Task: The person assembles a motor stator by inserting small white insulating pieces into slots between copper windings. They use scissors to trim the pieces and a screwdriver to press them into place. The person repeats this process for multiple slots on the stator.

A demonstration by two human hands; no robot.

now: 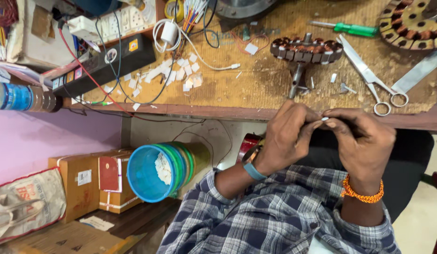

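Head view, hands: the left hand (286,138) and the right hand (362,141) meet fingertip to fingertip just below the near edge of the worktop (275,84), both pinched on a small white slip (325,119).
White slip: a thin, pale, paper-like piece, mostly hidden by the fingers; only a corner shows between the thumbs.
Wrists: a blue band sits on the left wrist, a braided orange thread on the right; the sleeves are of soft checked cloth.
Worktop: a rough, worn board of yellow-brown colour with a dark wooden rim along its near edge.
Wound stator (306,50): a round metal core ringed with copper-coloured coils on a grey shaft, standing near the near edge, just above the hands.
Scissors (373,80): plain steel with loop handles, lying open to the right of the stator.
Screwdriver (350,29): a glossy green handle, towards the far edge.
Paper scraps (181,73): small white squares scattered left of the stator.
Cable (199,54): a white lead coiled beside the scraps.
Below the worktop: a stack of round plastic tubs (157,171), blue outermost, lies on its side beside cardboard boxes (91,181).
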